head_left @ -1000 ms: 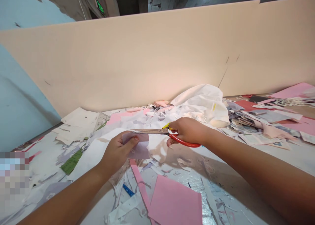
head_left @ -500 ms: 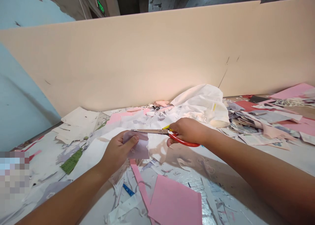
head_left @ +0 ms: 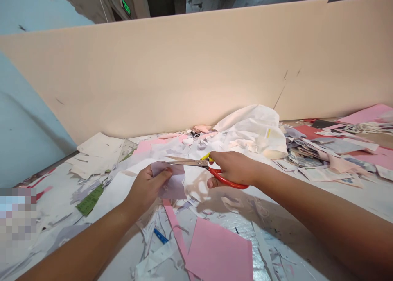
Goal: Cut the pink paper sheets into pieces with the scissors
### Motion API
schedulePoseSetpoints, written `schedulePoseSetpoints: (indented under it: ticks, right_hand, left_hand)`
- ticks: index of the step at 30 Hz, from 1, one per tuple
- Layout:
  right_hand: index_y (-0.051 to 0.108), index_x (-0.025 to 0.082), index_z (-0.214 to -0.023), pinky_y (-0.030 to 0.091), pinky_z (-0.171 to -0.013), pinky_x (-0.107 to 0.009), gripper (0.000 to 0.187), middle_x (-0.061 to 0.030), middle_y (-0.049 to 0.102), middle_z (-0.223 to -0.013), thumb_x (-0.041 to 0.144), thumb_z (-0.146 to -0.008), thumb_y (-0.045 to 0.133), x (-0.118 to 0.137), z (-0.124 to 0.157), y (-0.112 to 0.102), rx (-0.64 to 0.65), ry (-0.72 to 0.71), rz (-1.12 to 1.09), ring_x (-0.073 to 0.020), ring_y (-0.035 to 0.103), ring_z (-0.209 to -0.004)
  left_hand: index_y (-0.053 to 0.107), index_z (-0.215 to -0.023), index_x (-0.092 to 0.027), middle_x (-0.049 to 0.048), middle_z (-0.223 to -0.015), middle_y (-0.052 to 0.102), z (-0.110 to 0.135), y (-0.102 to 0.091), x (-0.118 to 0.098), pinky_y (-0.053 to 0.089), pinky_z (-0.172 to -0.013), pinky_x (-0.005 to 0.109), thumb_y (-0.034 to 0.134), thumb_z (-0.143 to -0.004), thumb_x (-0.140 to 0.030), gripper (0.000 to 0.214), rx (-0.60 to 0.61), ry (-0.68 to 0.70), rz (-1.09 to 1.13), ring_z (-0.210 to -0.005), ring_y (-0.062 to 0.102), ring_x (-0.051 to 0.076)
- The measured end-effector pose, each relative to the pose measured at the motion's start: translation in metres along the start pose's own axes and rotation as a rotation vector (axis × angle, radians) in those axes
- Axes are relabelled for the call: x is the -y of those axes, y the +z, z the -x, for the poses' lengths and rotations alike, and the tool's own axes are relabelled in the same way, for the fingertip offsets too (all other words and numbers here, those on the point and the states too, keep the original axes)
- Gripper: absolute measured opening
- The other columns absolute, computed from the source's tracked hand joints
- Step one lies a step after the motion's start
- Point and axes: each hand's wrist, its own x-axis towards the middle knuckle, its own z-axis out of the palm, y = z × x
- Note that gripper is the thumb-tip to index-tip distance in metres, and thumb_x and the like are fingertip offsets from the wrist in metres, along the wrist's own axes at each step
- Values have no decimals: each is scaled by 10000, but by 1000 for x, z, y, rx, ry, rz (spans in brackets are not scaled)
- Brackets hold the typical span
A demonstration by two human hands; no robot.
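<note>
My left hand [head_left: 151, 183] pinches a small greyish-purple piece of fabric [head_left: 174, 184] by its left side, thumb on top. In my right hand [head_left: 231, 166] is a pair of scissors [head_left: 229, 181] with red and yellow handles, my fingers through the loops. The two blades point left and stand slightly apart at the fabric's upper edge. Whether the lower blade lies behind or in front of the cloth along its whole length is hard to tell. Below the hands lie a pink square [head_left: 219, 250] and a narrow pink strip [head_left: 175, 225].
A tall cream panel [head_left: 172, 76] rises behind the littered table. White cloth [head_left: 251, 125] is heaped at the back middle. Stacked fabric pieces [head_left: 310, 154] lie at the right, a green scrap [head_left: 90, 200] and white sheets [head_left: 100, 152] at the left. A blue strip [head_left: 160, 236] lies in front.
The scissor blades have gone from closed together to slightly apart, and my right hand's grip has opened a little. My left hand and the fabric have barely moved.
</note>
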Motion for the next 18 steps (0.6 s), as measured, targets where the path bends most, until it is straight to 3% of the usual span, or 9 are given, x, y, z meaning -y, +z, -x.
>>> schedulePoseSetpoints:
  ticks: [10, 14, 16, 18]
  right_hand:
    - [461, 189, -714, 303, -470, -227, 451, -14, 524, -678, 636, -653, 486, 4, -4, -1, -1, 61, -185, -143, 453, -559]
    - [440, 180, -712, 348, -505, -229, 356, 1, 504, -669, 527, -694, 517, 20, -5, 14, -26, 90, -628, -127, 466, -585]
    - [434, 181, -752, 378, -542, -230, 297, -2, 518, -715, 444, -691, 557, 32, -4, 21, -50, 101, -859, -128, 489, -636]
    - [446, 182, -752, 392, -574, -231, 251, 3, 524, -726, 364, -664, 594, 42, -2, 23, -69, 129, -953, -124, 492, -654]
  left_hand:
    - [602, -803, -159, -18, -632, 598, 1, 4, 3, 409, -483, 214, 639, -633, -374, 277, -35, -82, 46, -544, 527, 110]
    - [603, -827, -153, -2, -637, 608, 7, 12, 2, 405, -474, 225, 635, -624, -403, 324, -5, -113, -7, -532, 530, 124]
    - [607, -800, -147, 4, -627, 605, 13, 18, 2, 395, -469, 221, 630, -626, -410, 316, 67, -149, -17, -522, 519, 121]
    - [609, -759, -150, 0, -597, 589, 18, 24, 1, 380, -460, 217, 617, -636, -423, 300, 152, -174, -17, -505, 504, 115]
